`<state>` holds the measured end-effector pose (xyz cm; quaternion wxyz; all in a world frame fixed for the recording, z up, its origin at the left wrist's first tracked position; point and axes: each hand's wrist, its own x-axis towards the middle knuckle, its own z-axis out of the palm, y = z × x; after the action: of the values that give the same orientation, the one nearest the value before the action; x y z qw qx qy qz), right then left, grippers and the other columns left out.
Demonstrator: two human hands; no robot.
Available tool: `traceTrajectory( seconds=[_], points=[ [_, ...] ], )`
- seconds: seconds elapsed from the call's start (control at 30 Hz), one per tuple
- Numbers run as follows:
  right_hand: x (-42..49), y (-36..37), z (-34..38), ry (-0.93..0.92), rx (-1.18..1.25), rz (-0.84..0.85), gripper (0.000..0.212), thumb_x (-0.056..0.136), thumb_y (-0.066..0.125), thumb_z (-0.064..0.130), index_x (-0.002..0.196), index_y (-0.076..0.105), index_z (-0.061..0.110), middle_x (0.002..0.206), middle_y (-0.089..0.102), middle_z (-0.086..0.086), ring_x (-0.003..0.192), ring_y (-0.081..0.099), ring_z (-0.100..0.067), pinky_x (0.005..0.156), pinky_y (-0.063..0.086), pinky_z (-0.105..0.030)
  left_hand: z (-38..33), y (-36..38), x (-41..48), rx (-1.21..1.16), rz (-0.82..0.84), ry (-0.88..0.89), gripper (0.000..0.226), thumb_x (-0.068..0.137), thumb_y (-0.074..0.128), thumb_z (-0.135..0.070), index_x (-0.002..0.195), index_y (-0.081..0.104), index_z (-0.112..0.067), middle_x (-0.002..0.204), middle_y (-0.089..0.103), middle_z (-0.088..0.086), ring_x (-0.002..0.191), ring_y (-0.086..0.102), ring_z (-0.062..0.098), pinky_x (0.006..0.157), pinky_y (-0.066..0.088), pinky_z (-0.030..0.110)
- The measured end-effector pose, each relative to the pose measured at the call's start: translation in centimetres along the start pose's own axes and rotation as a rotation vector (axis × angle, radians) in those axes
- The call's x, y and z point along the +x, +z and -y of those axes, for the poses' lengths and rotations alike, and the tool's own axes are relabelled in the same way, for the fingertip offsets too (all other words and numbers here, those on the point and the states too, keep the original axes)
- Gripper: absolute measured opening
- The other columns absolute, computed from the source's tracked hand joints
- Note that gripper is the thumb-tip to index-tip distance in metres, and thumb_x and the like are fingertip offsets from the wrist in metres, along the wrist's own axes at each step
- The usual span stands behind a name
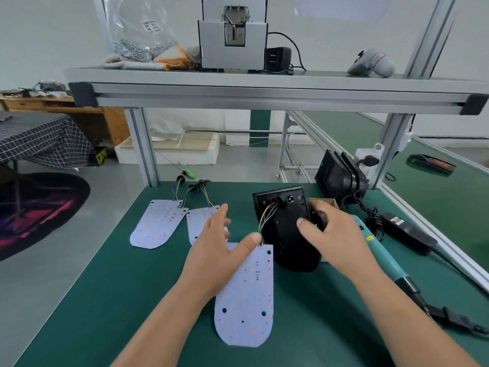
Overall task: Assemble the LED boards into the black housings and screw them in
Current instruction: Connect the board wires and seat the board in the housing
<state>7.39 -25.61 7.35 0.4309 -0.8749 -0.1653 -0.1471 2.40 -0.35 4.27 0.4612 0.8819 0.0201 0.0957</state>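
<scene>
A white LED board (246, 300) lies on the green table mat (105, 300) in front of me, its coloured wires running up into a black housing (285, 229) beside it. My left hand (219, 250) hovers open over the board's top end, fingers spread. My right hand (328, 234) grips the housing's right side, thumb on its inner face. Two more LED boards, the far left one (156, 223) and a second one (201, 221), lie at the left with wired connectors.
A teal electric screwdriver (383, 258) lies at the right with its cable and black power adapter (410, 231). More black housings (338, 173) stand at the back right. An aluminium shelf (264, 86) overhead carries a screw feeder (232, 33) and a screw bag.
</scene>
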Motion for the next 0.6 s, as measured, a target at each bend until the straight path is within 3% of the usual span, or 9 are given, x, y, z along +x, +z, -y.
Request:
traceTrajectory(
  seconds=[0.07, 0.13, 0.2, 0.3, 0.33, 0.47, 0.6],
  points=[
    [0.3, -0.2, -0.6, 0.039, 0.088, -0.029, 0.018, 0.090, 0.067, 0.036, 0.097, 0.068, 0.053, 0.084, 0.072, 0.026, 0.079, 0.064, 0.005, 0.069, 0.044, -0.006, 0.1, -0.3, 0.1, -0.068, 0.019, -0.091, 0.104, 0.069, 0.058, -0.089, 0.157, 0.032, -0.042, 0.125, 0.061, -0.020, 0.112, 0.062, 0.002, 0.096, 0.052, 0.036],
    [0.6, -0.2, -1.2, 0.130, 0.226, -0.032, 0.010, 0.088, 0.066, 0.039, 0.090, 0.071, 0.047, 0.073, 0.068, 0.015, 0.067, 0.056, -0.001, 0.064, 0.043, -0.013, 0.4, -0.4, 0.2, -0.199, 0.080, -0.168, 0.085, 0.069, 0.065, -0.080, 0.141, 0.053, -0.036, 0.111, 0.071, -0.007, 0.104, 0.069, 0.011, 0.093, 0.056, 0.039],
    [0.8, -0.1, -1.6, 0.228, 0.354, -0.022, 0.013, 0.085, 0.066, 0.044, 0.092, 0.075, 0.037, 0.073, 0.069, 0.010, 0.065, 0.058, -0.004, 0.061, 0.046, -0.020, 0.5, -0.3, 0.2, -0.330, 0.196, -0.186, 0.050, 0.078, 0.072, -0.062, 0.114, 0.072, -0.026, 0.107, 0.078, 0.005, 0.103, 0.075, 0.026, 0.094, 0.060, 0.051],
    [0.8, 0.1, -1.6, 0.279, 0.451, 0.010, 0.008, 0.089, 0.068, 0.041, 0.090, 0.076, 0.039, 0.076, 0.072, 0.021, 0.063, 0.064, 0.001, 0.052, 0.045, -0.011, 0.3, -0.1, -0.4, -0.489, 0.298, -0.156, 0.021, 0.092, 0.069, -0.040, 0.099, 0.080, -0.023, 0.107, 0.082, 0.006, 0.099, 0.078, 0.025, 0.082, 0.061, 0.035],
    [0.7, 0.3, -1.5, 0.273, 0.486, 0.045, 0.009, 0.091, 0.068, 0.037, 0.094, 0.076, 0.040, 0.084, 0.076, 0.019, 0.068, 0.068, 0.001, 0.054, 0.047, -0.011, 0.3, 0.0, -0.5, -0.558, 0.297, -0.151, 0.022, 0.094, 0.068, -0.038, 0.103, 0.080, -0.022, 0.111, 0.081, 0.009, 0.102, 0.078, 0.026, 0.084, 0.060, 0.034],
    [0.5, 1.0, -0.9, 0.364, 0.596, 0.126, 0.023, 0.085, 0.071, 0.040, 0.098, 0.075, 0.021, 0.088, 0.076, -0.003, 0.071, 0.066, -0.016, 0.059, 0.046, -0.032, -0.1, 1.0, -1.1, -0.893, 0.306, -0.180, 0.035, 0.097, 0.069, -0.031, 0.124, 0.073, -0.010, 0.128, 0.073, 0.021, 0.116, 0.072, 0.038, 0.104, 0.057, 0.056],
    [0.1, 2.3, -0.2, 0.470, 0.788, 0.124, 0.028, 0.083, 0.077, 0.034, 0.098, 0.076, 0.011, 0.097, 0.074, -0.015, 0.081, 0.067, -0.027, 0.073, 0.049, -0.038, -0.8, 1.4, -1.3, -0.949, 0.173, -0.167, 0.036, 0.089, 0.074, -0.025, 0.116, 0.061, -0.006, 0.119, 0.073, 0.022, 0.099, 0.073, 0.037, 0.089, 0.060, 0.055]
  ],
)
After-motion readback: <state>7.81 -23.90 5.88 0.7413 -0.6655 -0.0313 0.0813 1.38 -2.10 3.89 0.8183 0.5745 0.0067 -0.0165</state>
